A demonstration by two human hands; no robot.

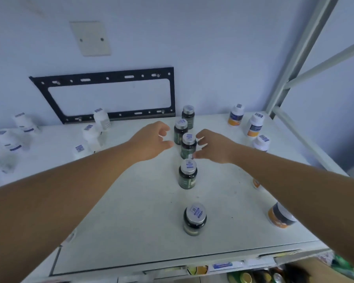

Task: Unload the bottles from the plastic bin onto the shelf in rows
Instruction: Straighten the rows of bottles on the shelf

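Note:
Several dark green bottles with silver caps stand in one row down the middle of the white shelf (131, 221). The third bottle from the back (188, 147) stands between my hands. My left hand (151, 141) hovers just left of it, fingers curled and apart, holding nothing. My right hand (214, 147) is at its right side, fingertips at or touching the bottle, not closed around it. Nearer to me stand a fourth green bottle (187, 174) and a fifth (194, 219). The plastic bin is out of sight.
White bottles (101, 119) stand in a loose row on the left. White-and-orange bottles (254, 124) line the right side, one (280, 216) near the front under my right forearm. A black wall bracket (110, 94) hangs behind; the metal shelf post (290, 68) rises at right.

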